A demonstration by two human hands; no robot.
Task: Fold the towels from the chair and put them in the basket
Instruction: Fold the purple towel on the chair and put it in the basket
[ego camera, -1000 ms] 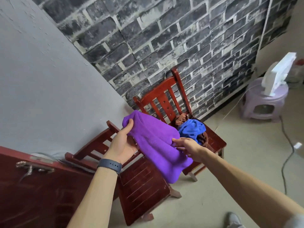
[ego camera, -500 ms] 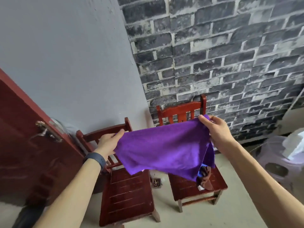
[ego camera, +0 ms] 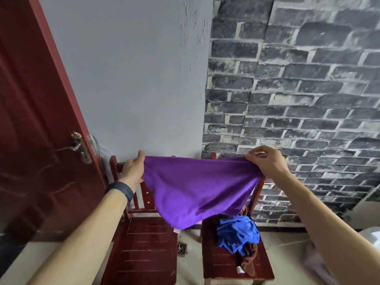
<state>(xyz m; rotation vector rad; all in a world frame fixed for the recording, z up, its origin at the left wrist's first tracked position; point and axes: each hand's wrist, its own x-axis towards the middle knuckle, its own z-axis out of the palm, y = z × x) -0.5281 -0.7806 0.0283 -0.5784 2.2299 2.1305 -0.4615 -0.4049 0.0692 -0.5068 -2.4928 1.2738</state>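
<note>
At the top edge of the purple towel (ego camera: 197,188), both hands are clamped on. The left hand (ego camera: 132,170), at nine o'clock of the cloth, has its thumb hooked over the corner with the fingers tucked behind. The right hand (ego camera: 267,161), up at two o'clock, pinches the opposite corner between thumb and fingertips. Between them the edge is pulled nearly taut, and the rest of the towel hangs in the air in a loose belly, lowest fold down at six o'clock. A dark wristband (ego camera: 121,191) sits on the left wrist.

Behind and below the cloth, two red wooden chairs stand side by side, backs to the wall. The left chair (ego camera: 148,249), at seven o'clock of the view, shows its slatted seat. The right chair (ego camera: 218,268), at five o'clock, carries a crumpled blue towel (ego camera: 236,231), with a brown towel (ego camera: 248,258) bunched just under it and trailing toward the seat's front edge. The purple hem hangs just above the blue one; whether they touch, I cannot tell.

On the floor between the chairs lies a small dark object (ego camera: 182,247), too small to name. Out at nine o'clock there's a dark red door (ego camera: 30,140) with a metal lever handle (ego camera: 79,148). At twelve is a plain grey wall (ego camera: 133,79), and from one through three a grey brick-pattern wall (ego camera: 298,99).
</note>
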